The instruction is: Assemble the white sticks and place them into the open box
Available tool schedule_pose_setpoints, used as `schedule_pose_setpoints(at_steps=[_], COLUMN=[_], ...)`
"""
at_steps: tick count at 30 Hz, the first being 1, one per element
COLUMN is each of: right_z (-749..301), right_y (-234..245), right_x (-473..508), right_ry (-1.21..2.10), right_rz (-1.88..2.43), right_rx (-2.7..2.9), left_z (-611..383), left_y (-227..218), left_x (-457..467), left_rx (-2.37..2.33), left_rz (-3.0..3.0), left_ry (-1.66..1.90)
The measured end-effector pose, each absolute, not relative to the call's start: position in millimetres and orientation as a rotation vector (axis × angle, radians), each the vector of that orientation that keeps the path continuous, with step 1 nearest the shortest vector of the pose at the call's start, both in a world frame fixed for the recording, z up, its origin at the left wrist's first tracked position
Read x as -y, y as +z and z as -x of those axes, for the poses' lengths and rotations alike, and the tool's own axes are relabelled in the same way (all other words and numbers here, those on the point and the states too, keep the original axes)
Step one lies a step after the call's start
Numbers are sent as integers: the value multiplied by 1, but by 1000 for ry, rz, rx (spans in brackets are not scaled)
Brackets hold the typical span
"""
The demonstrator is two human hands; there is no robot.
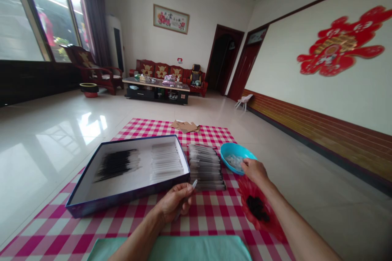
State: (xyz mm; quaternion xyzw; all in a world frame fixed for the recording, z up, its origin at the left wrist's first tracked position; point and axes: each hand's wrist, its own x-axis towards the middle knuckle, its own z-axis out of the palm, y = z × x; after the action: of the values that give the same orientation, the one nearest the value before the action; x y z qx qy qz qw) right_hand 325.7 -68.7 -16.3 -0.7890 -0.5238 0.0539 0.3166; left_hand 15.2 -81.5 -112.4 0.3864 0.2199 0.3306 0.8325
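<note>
Pen [185, 200] gripped in left hand [174, 203], clear tip up, just beside pen stack [206, 167]. Right hand [253, 171] fingers bunched at blue bowl [228, 150] rim, grip unclear; clear pieces [234, 162] in bowl. Red plate [271, 224] of black pieces [256, 209] under right forearm. Open box [128, 195] left, black and clear pens in rows. Checked cloth [61, 232] beneath; green towel [168, 251] nearest person.

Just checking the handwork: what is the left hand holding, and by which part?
A slim pen, gripped around its middle by the left hand.
</note>
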Motion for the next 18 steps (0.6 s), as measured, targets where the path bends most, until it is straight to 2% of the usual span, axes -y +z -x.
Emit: schedule_pose_setpoints(at_steps=[5,10,14,18], right_z=[-340,-296,-223,-167], right_y=[-21,-24,-49,-91], right_x=[55,63,98,135], right_ry=[-26,-110,-63,231], right_rz=[2254,2007,1755,1512], right_rx=[1405,1586,1629,1346], left_z=[-15,-14,-13,-12], left_y=[-108,-106,-105,-106], left_x=[83,82,82,81], left_rx=[-470,-461,-441,-426], left_rz=[-791,-766,-756,-763], left_ry=[693,692,679,681])
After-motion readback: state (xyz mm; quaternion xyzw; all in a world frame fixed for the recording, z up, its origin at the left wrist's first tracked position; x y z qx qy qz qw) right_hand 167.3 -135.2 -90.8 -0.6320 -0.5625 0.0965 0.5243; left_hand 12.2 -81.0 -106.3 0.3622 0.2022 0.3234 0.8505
